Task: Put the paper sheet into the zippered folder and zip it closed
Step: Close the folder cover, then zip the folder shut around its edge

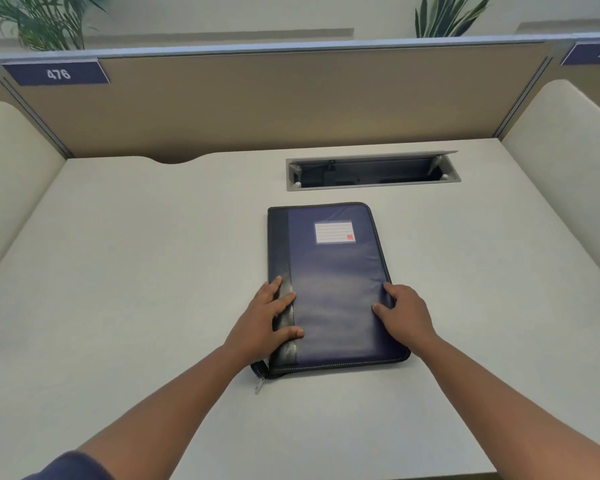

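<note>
while both my palms rest flat on it, the zippered folder (333, 289) lies closed at the centre of the frame, its long sides running away from me and its near short edge toward the lower middle. my left hand (267, 320) lies spread over the black spine strip on the folder's left side, fingers apart, thumb lying across the strip, gripping nothing. my right hand (404, 315) lies over the right edge, fingers splayed, with the fingertips on the cover, likewise pressing rather than clasping. the zipper pull (259, 384) hangs off the near left corner onto the desk (136, 271), at the end of its track. the paper sheet is not visible. the cover is smooth navy fabric with a soft sheen, stitched beside a grained, leather-like black band, corners rounded, and a white lined label card (334, 232) sits in a clear pocket toward the far end. the desk is a pale, matt surface with wide bare room to the left, right and near side of the folder. just beyond the far edge lies a grey metal cable tray (373, 186), its lid tilted up. tan fabric partitions (257, 105) wall the upper part of the frame, with cream curved side panels (11, 188) at the left and right.
</note>
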### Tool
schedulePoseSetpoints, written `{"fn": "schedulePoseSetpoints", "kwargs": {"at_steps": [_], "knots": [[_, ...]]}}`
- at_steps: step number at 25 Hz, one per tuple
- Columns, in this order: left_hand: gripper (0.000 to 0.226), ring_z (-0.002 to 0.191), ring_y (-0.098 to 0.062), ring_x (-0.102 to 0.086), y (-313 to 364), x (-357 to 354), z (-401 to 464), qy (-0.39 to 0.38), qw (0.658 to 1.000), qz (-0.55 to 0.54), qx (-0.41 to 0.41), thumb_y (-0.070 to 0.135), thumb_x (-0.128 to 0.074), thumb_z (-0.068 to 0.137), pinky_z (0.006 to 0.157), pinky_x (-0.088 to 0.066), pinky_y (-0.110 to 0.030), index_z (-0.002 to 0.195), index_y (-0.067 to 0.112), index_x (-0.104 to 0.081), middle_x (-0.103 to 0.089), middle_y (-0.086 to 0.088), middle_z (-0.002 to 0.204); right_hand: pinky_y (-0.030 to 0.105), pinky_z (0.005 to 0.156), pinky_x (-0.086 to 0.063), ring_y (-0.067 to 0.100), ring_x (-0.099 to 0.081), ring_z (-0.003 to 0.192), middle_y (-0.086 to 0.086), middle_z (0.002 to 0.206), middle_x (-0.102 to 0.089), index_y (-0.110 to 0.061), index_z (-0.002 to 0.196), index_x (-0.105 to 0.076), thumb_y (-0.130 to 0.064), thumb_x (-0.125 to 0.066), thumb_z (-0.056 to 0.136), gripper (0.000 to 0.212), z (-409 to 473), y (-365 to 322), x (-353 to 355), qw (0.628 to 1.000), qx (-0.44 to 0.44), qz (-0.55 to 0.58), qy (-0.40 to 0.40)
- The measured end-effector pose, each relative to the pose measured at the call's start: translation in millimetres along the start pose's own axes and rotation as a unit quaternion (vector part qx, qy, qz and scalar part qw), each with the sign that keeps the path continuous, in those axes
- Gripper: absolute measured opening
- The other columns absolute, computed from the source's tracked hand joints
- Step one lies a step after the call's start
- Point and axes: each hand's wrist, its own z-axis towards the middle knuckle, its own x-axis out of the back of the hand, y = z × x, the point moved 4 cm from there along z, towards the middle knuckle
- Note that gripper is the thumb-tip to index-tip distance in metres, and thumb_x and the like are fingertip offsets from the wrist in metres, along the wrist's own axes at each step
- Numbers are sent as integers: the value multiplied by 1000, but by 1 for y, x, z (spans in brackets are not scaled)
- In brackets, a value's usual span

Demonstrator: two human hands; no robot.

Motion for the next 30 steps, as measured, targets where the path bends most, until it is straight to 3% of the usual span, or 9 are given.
{"fn": "schedulePoseSetpoints", "kwargs": {"at_steps": [5,11,13,15,17,19,24,27,30], "knots": [[85,155,-11,-4,-11,14,11,-10,1000,8,23,62,-73,80,122,-15,-33,153,34,-41,-8,14,169,42,113,-37,35,-49,132,12,148,-53,-11,149,-48,-30,-63,95,59,13,-14,-11,1000,21,-10,8],[79,149,-9,-25,-16,26,11,12,997,-37,65,55,-78,79,114,-21,-25,148,29,-50,-18,12,167,41,106,-43,37,-52,128,10,140,-57,-9,142,-55,-28,-66,94,53,21,-28,-11,999,39,5,20],[57,143,-12,-37,-17,30,-2,40,996,-45,60,46,-77,85,116,-27,-28,136,27,-62,-36,6,160,42,97,-46,39,-54,119,12,131,-58,-10,127,-65,-24,-69,90,40,5,-37,-7,993,76,-16,89],[20,122,-12,-55,-18,38,-21,78,992,-82,49,26,-72,87,111,-41,-35,107,26,-73,-59,4,132,39,85,-48,35,-57,100,11,111,-64,-12,104,-71,-14,-72,84,20,-22,-53,-13,974,172,-15,147],[18,105,-6,-59,-23,46,-40,51,992,-100,52,17,-59,80,100,-47,-37,90,28,-71,-66,10,107,36,71,-50,30,-59,80,5,86,-64,-15,86,-69,-12,-71,82,5,-52,-72,-33,960,259,-11,109],[30,105,0,-58,-29,50,-56,-21,993,-102,52,12,-54,77,98,-46,-29,94,28,-72,-68,13,104,35,63,-51,24,-60,70,0,75,-64,-18,81,-69,-17,-69,84,3,-77,-85,-58,957,288,-12,19],[38,98,1,-60,-36,46,-72,-84,996,-32,7,2,-60,76,90,-47,-18,106,21,-74,-68,12,104,33,70,-53,13,-60,72,-8,76,-67,-21,87,-72,-34,-64,86,16,-109,-103,-113,960,239,-5,-146],[25,92,5,-60,-39,40,-73,-73,997,-24,-14,7,-69,85,86,-44,-12,103,23,-77,-72,12,99,38,69,-52,14,-57,74,-6,76,-63,-17,78,-58,-45,-62,83,29,-120,-111,-133,963,214,-29,-159],[16,84,-2,-66,-42,35,-74,-99,994,-40,3,15,-71,86,78,-52,-22,93,26,-79,-74,15,85,33,63,-48,11,-60,74,-8,77,-66,-21,84,-64,-56,-63,82,35,-126,-117,-145,976,162,-21,-143]]}}
